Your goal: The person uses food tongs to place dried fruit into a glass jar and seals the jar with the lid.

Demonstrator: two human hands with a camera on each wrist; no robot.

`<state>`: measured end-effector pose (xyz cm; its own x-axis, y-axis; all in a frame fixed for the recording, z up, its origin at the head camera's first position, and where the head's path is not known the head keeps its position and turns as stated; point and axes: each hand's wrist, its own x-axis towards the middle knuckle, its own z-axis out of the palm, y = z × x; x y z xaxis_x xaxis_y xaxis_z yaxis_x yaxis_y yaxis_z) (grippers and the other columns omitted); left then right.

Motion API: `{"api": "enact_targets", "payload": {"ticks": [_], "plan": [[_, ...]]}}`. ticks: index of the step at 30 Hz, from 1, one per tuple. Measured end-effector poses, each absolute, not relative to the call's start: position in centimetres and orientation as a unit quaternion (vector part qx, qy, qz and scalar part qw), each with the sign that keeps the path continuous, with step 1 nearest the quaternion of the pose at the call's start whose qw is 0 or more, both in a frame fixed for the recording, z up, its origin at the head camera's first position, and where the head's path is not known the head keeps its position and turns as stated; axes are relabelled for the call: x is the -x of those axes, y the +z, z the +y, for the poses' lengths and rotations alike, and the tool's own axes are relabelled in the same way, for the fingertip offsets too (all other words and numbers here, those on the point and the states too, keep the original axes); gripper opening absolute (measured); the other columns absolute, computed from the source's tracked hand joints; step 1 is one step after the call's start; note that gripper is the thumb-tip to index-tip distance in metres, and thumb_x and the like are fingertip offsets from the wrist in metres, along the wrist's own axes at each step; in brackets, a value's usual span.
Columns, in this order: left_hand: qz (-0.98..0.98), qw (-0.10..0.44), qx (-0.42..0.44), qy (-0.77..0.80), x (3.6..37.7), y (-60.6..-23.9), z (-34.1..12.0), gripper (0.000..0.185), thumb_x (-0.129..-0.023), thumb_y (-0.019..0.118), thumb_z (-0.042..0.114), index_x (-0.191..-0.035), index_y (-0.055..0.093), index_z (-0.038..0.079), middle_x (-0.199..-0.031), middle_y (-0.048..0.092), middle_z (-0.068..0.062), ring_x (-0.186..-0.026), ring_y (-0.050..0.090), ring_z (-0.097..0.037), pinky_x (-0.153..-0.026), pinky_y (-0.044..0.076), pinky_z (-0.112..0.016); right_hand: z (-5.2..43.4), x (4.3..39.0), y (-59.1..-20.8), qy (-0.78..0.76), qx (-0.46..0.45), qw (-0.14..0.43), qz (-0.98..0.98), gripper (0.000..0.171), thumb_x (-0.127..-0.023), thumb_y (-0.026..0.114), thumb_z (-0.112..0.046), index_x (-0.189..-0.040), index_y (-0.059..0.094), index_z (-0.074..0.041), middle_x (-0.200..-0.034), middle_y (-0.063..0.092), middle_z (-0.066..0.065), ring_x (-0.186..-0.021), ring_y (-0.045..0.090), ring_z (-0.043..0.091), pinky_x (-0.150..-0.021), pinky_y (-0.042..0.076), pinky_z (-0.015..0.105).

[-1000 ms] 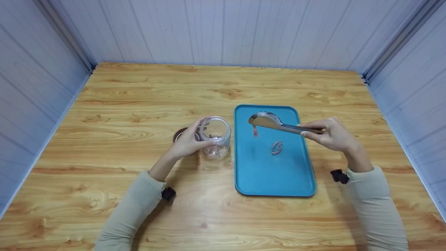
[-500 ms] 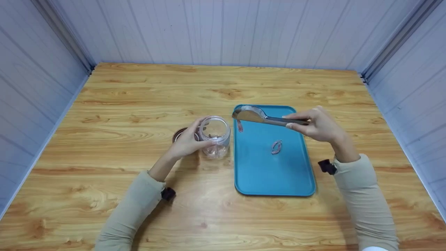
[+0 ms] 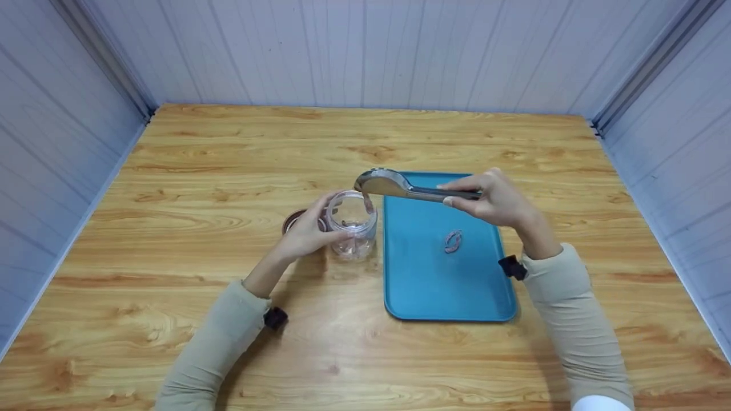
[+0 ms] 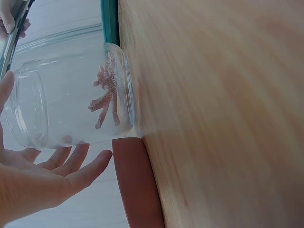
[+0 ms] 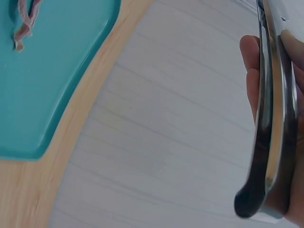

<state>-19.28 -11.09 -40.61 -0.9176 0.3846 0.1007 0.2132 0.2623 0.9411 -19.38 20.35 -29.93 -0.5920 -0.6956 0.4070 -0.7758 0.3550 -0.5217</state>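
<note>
Near the middle of the light wooden tabletop (image 3: 228, 148), a clear round glass jar (image 3: 354, 224) stands upright with its open mouth upward, and several pinkish-red gummy strips (image 4: 107, 97) are seen resting on its bottom. The jar is steadied by the left hand (image 3: 308, 231), whose fingers (image 4: 71, 164) are curved lightly against its left side. A reddish-brown round lid (image 4: 135, 185) lies flat on the tabletop just behind that hand, touching or almost touching the jar.

Shiny steel tongs (image 3: 408, 188) are gripped by the right hand (image 3: 494, 202), thumb and fingers (image 5: 251, 76) pressed round the handles. Their long axis runs nearly level from right to left, the spoon-shaped tips pointing left and held just above the jar's mouth. One pinkish gummy strip (image 3: 368, 203) is pinched in the tips and hangs straight down into the jar's opening.

Just right of the jar lies a teal rectangular plastic tray (image 3: 422, 285), long side running away from the person; another curled gummy piece (image 3: 453, 241) rests near its middle, well apart from the tongs. No writing or label can be read on anything.
</note>
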Motion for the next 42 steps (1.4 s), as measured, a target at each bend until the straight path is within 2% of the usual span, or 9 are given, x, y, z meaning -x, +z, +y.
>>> {"api": "enact_targets", "payload": {"ticks": [5,11,18,25,32,37,42], "plan": [[0.792,0.071,-0.198,0.573,19.4,-40.8,-11.2,0.076,-0.071,0.075,0.021,-0.134,0.032,0.011,-0.130,0.039,-0.013,-0.115,0.039,-0.032,-0.092,0.032,-0.040,19.9,20.0,-31.2,0.346,-0.451,0.061,-0.820,0.018,-0.077,0.062,0.008,-0.094,0.065,0.009,-0.063,0.061,0.009,-0.037,0.023,0.002,-0.036,0.024,0.023],[0.795,0.081,-0.191,0.570,19.2,-40.6,-11.2,0.075,-0.073,0.074,0.020,-0.134,0.032,0.012,-0.132,0.036,-0.014,-0.114,0.040,-0.031,-0.090,0.034,-0.039,20.6,21.2,-33.7,0.336,-0.449,0.050,-0.827,0.019,-0.079,0.064,-0.002,-0.097,0.067,0.003,-0.069,0.063,0.004,-0.038,0.029,0.004,-0.037,0.025,0.024],[0.777,0.092,-0.201,0.590,18.0,-38.5,-10.8,0.072,-0.075,0.070,0.006,-0.133,0.028,-0.001,-0.130,0.033,-0.024,-0.117,0.034,-0.037,-0.093,0.030,-0.044,22.1,21.4,-34.1,0.347,-0.449,0.057,-0.821,0.022,-0.080,0.064,-0.005,-0.101,0.066,-0.002,-0.064,0.059,-0.003,-0.037,0.029,0.004,-0.036,0.026,0.022],[0.797,0.080,-0.196,0.566,17.6,-37.6,-10.6,0.072,-0.074,0.070,0.006,-0.133,0.029,-0.003,-0.128,0.038,-0.023,-0.116,0.037,-0.033,-0.094,0.029,-0.040,24.8,20.6,-33.9,0.329,-0.415,0.068,-0.845,0.026,-0.080,0.064,-0.005,-0.106,0.064,-0.003,-0.062,0.057,-0.006,-0.037,0.033,0.003,-0.038,0.029,0.018],[0.792,0.087,-0.192,0.574,17.7,-37.7,-10.6,0.073,-0.074,0.070,0.006,-0.133,0.028,-0.003,-0.129,0.035,-0.027,-0.117,0.035,-0.038,-0.095,0.029,-0.042,27.7,19.4,-34.3,0.313,-0.373,0.059,-0.871,0.027,-0.080,0.065,-0.008,-0.107,0.064,-0.003,-0.064,0.058,-0.007,-0.039,0.036,0.005,-0.038,0.030,0.020],[0.793,0.087,-0.191,0.573,17.8,-37.8,-10.7,0.073,-0.074,0.070,0.006,-0.133,0.029,-0.002,-0.129,0.035,-0.027,-0.117,0.035,-0.038,-0.095,0.029,-0.042,29.5,18.6,-34.9,0.295,-0.348,0.049,-0.888,0.029,-0.080,0.066,-0.011,-0.108,0.063,-0.003,-0.073,0.063,-0.002,-0.041,0.040,0.005,-0.040,0.034,0.020],[0.785,0.092,-0.196,0.580,17.8,-37.8,-10.6,0.072,-0.075,0.070,0.005,-0.133,0.029,-0.002,-0.129,0.036,-0.023,-0.117,0.036,-0.031,-0.093,0.031,-0.040,30.9,17.7,-35.7,0.285,-0.322,0.029,-0.902,0.029,-0.081,0.065,-0.015,-0.108,0.063,-0.004,-0.076,0.063,-0.001,-0.044,0.043,0.006,-0.042,0.037,0.023]]}}
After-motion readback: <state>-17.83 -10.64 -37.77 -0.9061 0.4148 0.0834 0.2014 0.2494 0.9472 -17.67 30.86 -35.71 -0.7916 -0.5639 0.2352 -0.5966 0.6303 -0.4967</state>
